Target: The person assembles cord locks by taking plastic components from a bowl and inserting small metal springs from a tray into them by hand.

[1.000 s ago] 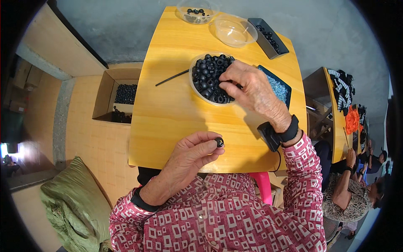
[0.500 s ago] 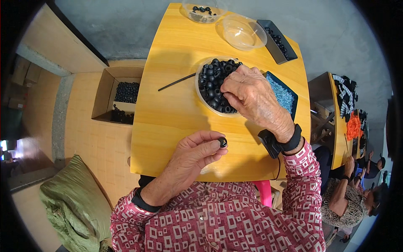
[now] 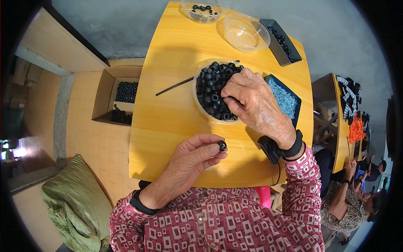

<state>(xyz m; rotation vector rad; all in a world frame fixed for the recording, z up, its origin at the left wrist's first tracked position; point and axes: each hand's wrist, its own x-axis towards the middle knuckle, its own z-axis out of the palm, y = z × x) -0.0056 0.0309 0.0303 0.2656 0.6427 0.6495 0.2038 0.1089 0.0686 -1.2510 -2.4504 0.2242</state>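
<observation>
My left hand (image 3: 189, 155) is closed above the near part of the yellow table (image 3: 163, 126), thumb and fingers pinching a small black rounded cap (image 3: 222, 145). A shiny bit shows in the cap's opening. Farther off, a clear round bowl (image 3: 194, 93) is heaped with black caps (image 3: 209, 87), some turned with their hollow ends showing. My right hand (image 3: 257, 103) reaches over the bowl's right side, its fingers bent together among the caps; whatever they grip is hidden. Beside that hand is a dark tray (image 3: 295, 117) of small bluish clear pieces (image 3: 282, 96).
A thin black rod (image 3: 174, 86) lies left of the bowl. Two clear bowls (image 3: 247, 33) and a grey tray (image 3: 280, 50) of black parts stand at the back. On the floor are a cardboard box (image 3: 103, 98) and a green sack (image 3: 75, 201). Another person (image 3: 346, 206) sits at right.
My right hand's fingers have shifted slightly among the caps in the bowl. My left hand still pinches its cap. The view has tilted a little.
</observation>
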